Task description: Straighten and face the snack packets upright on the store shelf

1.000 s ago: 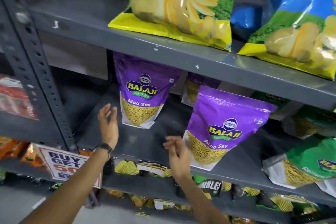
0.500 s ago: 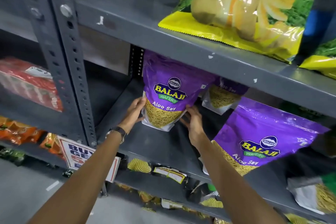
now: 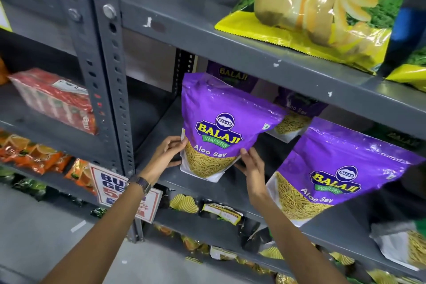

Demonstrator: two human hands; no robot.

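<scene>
Head view: a purple packet [image 3: 221,127] is held by its lower edges on the grey shelf [image 3: 230,193], toward the left end of the middle tier. The left hand [image 3: 169,153] is closed on the lower left corner, thumb in front and fingers behind, and the right hand [image 3: 250,165] is pinched on the lower right corner. The packet is stood nearly upright with its printed face turned out, so the step in hand is judged to be the squaring of this one packet. A second purple packet [image 3: 338,173] is seen just to the right and nearer, tilted hard to the left; it is probably what should be dealt with afterwards. For the next move, the held packet needs to be settled flat on its base and let go without being tipped. On both purple packets "BALAJI WAFERS" and "Aloo Sev" can be read. More purple packets [image 3: 297,113] are stacked farther back. On a red and white sign [image 3: 108,188] below the shelf edge only part of the lettering is legible, seemingly "BU" and "GE". A yellow chip bag [image 3: 311,16] lies on the tier above.
</scene>
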